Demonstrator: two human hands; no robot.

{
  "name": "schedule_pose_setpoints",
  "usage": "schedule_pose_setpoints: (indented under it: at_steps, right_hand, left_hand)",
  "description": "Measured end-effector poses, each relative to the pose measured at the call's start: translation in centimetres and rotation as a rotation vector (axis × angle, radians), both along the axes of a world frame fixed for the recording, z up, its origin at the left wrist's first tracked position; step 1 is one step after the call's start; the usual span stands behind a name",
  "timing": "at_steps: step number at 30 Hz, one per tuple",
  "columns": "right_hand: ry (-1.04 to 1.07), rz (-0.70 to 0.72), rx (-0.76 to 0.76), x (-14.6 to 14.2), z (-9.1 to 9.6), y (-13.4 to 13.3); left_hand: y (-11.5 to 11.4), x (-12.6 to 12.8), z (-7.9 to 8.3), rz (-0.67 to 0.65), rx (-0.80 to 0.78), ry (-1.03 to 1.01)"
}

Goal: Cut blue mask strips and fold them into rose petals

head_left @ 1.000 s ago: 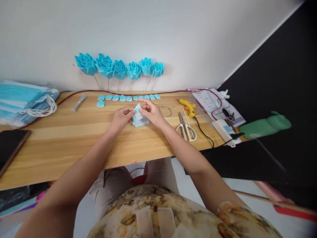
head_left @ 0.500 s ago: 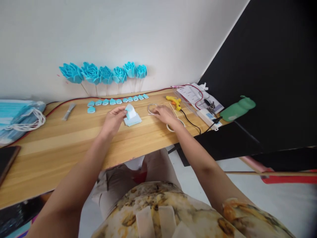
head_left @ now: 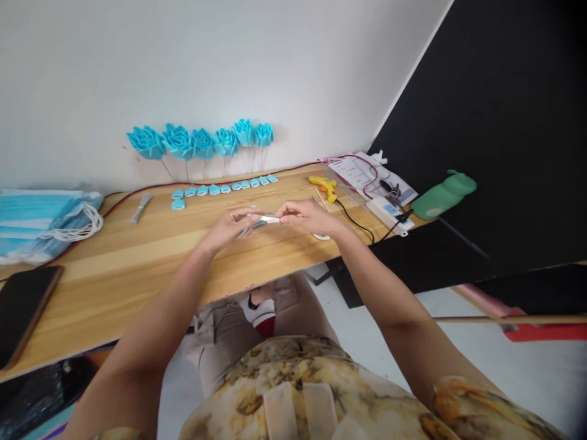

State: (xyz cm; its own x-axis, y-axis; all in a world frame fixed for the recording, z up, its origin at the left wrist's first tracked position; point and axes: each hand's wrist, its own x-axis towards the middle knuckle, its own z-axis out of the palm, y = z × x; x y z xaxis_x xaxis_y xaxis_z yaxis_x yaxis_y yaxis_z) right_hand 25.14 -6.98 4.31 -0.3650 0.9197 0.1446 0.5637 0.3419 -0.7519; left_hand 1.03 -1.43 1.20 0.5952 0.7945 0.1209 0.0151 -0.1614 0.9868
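Both hands met above the table's near edge. Left hand and right hand each had fingertips pinched shut on one end of a pale strip, held level between them just clear of the wood. Motion blur, so I couldn't tell what the strip was made of. A blue-grey scrap sat at 5 o'clock of the left fingertips, mostly hidden. Main risk, as I judged it: the grip was fingertip-only on something thin, so uneven pull could have twisted it or popped one end free, dropping it onto the scrap. Second risk: the glue gun lay at 2 o'clock of the right hand with its black cord running near the right forearm, so a wrist sweep could have snagged it and dragged the gun. Third: the petal row at 11 o'clock was loose and light, so a forward reach could have scattered it. The blue roses at 12 o'clock leaned on the wall, well apart.
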Motion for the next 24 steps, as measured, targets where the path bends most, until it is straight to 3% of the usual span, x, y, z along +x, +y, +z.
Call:
schedule_pose_setpoints:
  at_steps: [3, 6, 8, 14, 16, 19, 21, 24]
  right_hand:
    - [-0.02, -0.085, 0.111, 1.2, -0.2, -0.3]
    - [-0.305, -0.454, 0.211, 3.8, -1.0, -1.0]
    - [-0.532, -0.632, 0.148, 5.3, -1.7, -1.9]
    - [-0.9, -0.655, -0.08, 4.8, -2.8, -3.6]
    - [-0.921, -0.643, -0.117, 4.5, -2.6, -3.3]
    - [-0.621, -0.641, -0.171, 5.1, -2.0, -3.1]
    - [-0.154, -0.581, -0.19, 5.4, -1.5, -3.4]
    - [0.511, -0.354, -0.243, 4.3, -1.0, -4.5]
  left_hand:
    - [-0.1, 0.2, -0.1, 0.002, -0.024, 0.052]
    - [0.3, 0.3, -0.4, 0.128, -0.026, -0.026]
    - [0.5, 0.3, -0.5, 0.212, -0.008, -0.081]
    - [0.6, 0.3, -0.4, 0.328, -0.029, -0.126]
    - [0.6, 0.3, -0.4, 0.349, -0.042, -0.144]
    - [0.7, 0.4, -0.5, 0.361, -0.065, -0.181]
    - [0.8, 0.4, -0.7, 0.34, -0.101, -0.225]
    - [0.9, 0.3, -0.7, 0.287, -0.171, -0.3]
